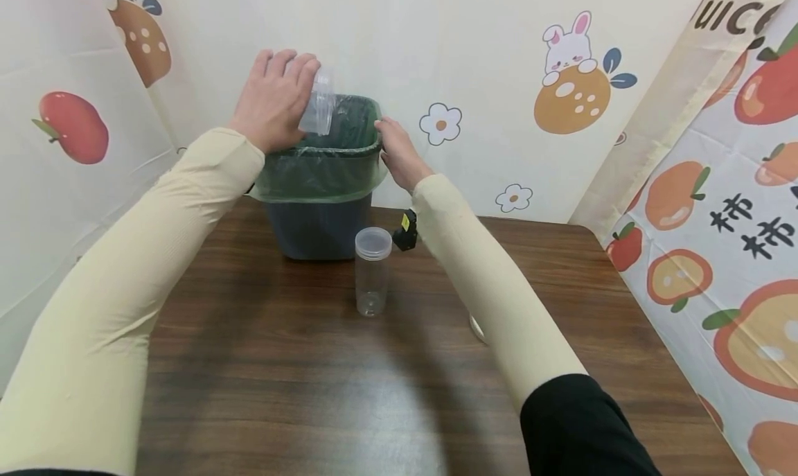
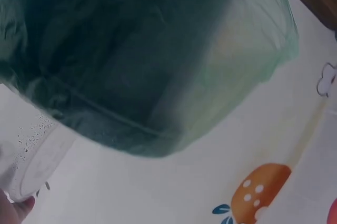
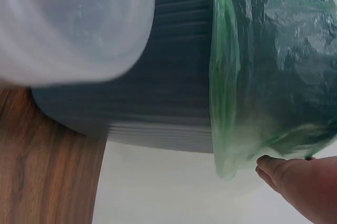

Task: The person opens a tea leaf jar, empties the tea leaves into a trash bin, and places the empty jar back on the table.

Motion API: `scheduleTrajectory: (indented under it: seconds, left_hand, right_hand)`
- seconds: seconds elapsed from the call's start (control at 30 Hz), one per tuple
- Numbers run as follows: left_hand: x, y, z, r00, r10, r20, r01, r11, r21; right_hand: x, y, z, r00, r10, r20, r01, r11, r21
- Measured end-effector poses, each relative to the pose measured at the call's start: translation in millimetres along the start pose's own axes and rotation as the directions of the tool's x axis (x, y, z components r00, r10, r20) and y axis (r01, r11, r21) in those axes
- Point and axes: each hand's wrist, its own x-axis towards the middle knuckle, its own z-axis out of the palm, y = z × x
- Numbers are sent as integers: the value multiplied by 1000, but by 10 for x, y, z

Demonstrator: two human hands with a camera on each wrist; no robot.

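Note:
My left hand (image 1: 277, 98) grips a clear plastic container (image 1: 320, 102), tipped over the opening of the trash bin (image 1: 321, 230). Small dark specks dot the container (image 2: 45, 161) in the left wrist view, where only a bit of that hand shows. A thin green bag (image 1: 324, 178) lines the dark bin and folds down over its rim. At the bin's right side, my right hand (image 1: 402, 150) pinches the bagged rim, fingers on the bag in the right wrist view. In front of the bin stands a clear lidded jar (image 1: 372, 275), upright.
The wooden table (image 1: 312, 386) runs back to a printed cloth backdrop (image 1: 461, 60), close behind the bin. A white curved edge (image 1: 476, 329) peeks out beside the right forearm. The jar's translucent lid (image 3: 79, 29) looms large in the right wrist view.

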Motion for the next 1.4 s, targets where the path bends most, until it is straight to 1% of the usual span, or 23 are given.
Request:
scheduleTrajectory:
  seconds: [0.13,0.3,0.43,0.53,0.67,0.83,0.9,1.0,1.17,1.3,1.4]
  left_hand:
    - [-24,36,1,999,-46,-20,46,999,-18]
    - [-39,59,-5,992,-110,-66,104,990,-93]
    - [-53,71,-28,985,-156,-73,145,981,-132]
    - [-74,93,-45,980,-186,-67,174,973,-149]
    - [-109,129,-62,971,-219,-95,200,963,-182]
    - [-146,166,-94,954,-270,-131,238,947,-218]
    - [-158,185,-99,949,-280,-148,241,942,-235]
    - [-180,222,-101,941,-294,-169,244,933,-263]
    - [-249,295,-122,923,-329,-201,255,912,-322]
    - [-336,369,-150,907,-341,-247,239,900,-364]
    - [-384,425,-164,897,-341,-283,215,893,-396]
  right_hand:
    - [-17,12,-58,1000,4,12,-5,999,34]
    - [-39,18,-131,1000,15,19,-15,1000,9]
    - [-87,19,-202,1000,15,18,-15,1000,-21]
    - [-130,35,-276,1000,14,16,-14,998,-60]
    - [-190,86,-403,1000,9,30,-5,990,-141]
    - [-261,162,-567,998,12,59,4,967,-253]
    - [-291,193,-631,998,21,60,-4,960,-281]
    - [-345,242,-724,998,34,53,-17,957,-291]
    - [-433,319,-859,997,38,70,-15,950,-312]
    - [-503,369,-956,995,43,85,-11,940,-341]
    - [-550,387,-1035,995,50,85,-16,931,-366]
